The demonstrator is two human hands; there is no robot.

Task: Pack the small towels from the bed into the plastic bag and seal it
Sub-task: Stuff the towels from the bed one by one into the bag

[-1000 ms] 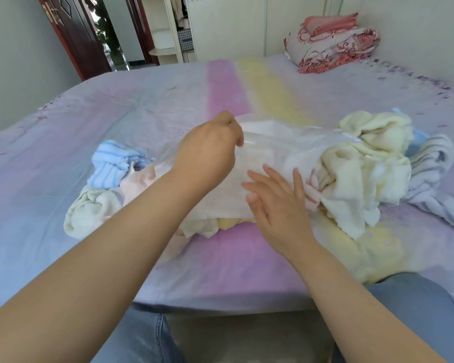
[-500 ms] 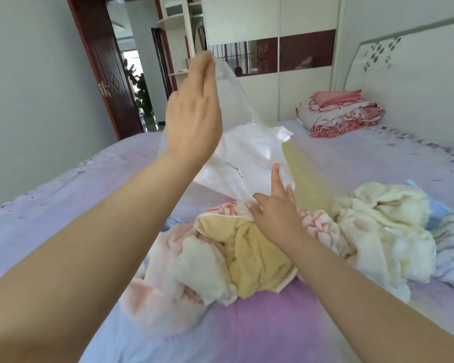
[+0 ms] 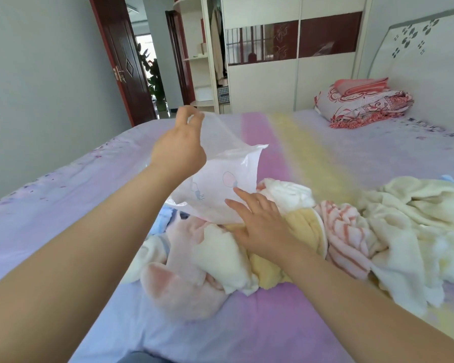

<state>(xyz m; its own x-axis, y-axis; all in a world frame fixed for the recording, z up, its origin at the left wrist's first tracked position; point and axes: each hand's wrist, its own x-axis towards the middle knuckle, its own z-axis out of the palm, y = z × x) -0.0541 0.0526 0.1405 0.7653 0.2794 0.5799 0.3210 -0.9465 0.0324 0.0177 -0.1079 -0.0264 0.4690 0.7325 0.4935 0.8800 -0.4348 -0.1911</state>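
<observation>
My left hand (image 3: 180,150) pinches the top edge of a clear plastic bag (image 3: 226,179) printed with small grey figures, holding it up above the bed. Below the bag lies a heap of small towels: a pink one (image 3: 184,286), a cream one (image 3: 223,255), a yellow one (image 3: 307,226), a pink-striped one (image 3: 346,231) and a large cream pile (image 3: 417,231). My right hand (image 3: 260,226) rests flat, fingers spread, against the bag's lower edge and the yellow towel. A light blue towel (image 3: 163,218) peeks out under my left forearm.
The bed (image 3: 63,205) has a pastel striped sheet. A folded red-patterned quilt (image 3: 362,103) lies by the headboard at the far right. A wardrobe (image 3: 273,61) and an open door (image 3: 126,64) stand beyond the bed.
My left hand has come down from high up to just above the towels, still holding the bag. My right hand stays at the bag's lower edge. The camera has tilted up since one second ago.
</observation>
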